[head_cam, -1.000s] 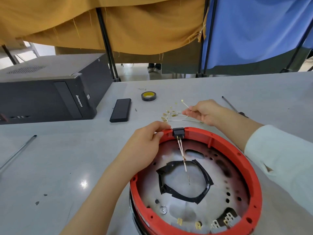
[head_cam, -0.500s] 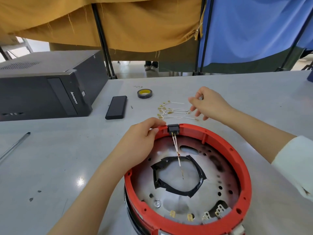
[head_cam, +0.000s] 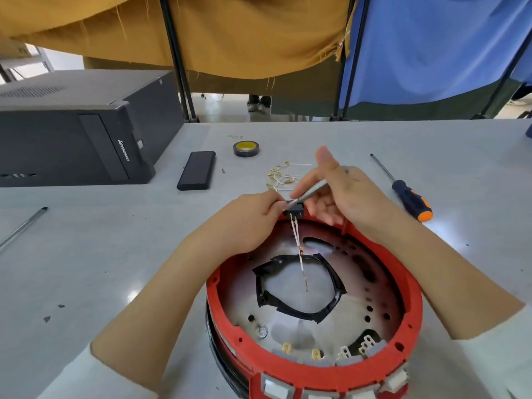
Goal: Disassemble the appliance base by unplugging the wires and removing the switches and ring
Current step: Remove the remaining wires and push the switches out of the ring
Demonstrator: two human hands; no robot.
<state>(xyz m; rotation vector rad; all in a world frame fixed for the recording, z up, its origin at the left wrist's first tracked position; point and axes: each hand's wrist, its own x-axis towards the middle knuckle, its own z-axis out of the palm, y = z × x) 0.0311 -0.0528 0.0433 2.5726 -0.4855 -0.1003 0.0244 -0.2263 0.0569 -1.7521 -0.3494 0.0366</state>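
The round appliance base with a red ring [head_cam: 408, 286] lies upside down on the grey table, its metal plate [head_cam: 290, 326] and a black gasket [head_cam: 296, 286] showing inside. A small black switch [head_cam: 294, 212] sits in the ring's far rim, with two thin wires [head_cam: 299, 249] hanging from it. My left hand [head_cam: 244, 223] pinches the rim beside the switch. My right hand [head_cam: 342, 191] grips a slim metal tool [head_cam: 309, 192] whose tip touches the switch. Several white switches [head_cam: 316, 393] line the near rim.
Loose wires with gold terminals [head_cam: 282, 175] lie just beyond the base. An orange-and-black screwdriver [head_cam: 408, 197] is at the right, a tape roll [head_cam: 246, 148] and a flat black box [head_cam: 197, 170] further back, a black computer case [head_cam: 72, 133] at left, a metal rod [head_cam: 23, 226] near the left edge.
My right hand has let go of the loose wires on the table, picked up a slim metal tool and brought its tip to the black switch. My left hand stayed on the rim.
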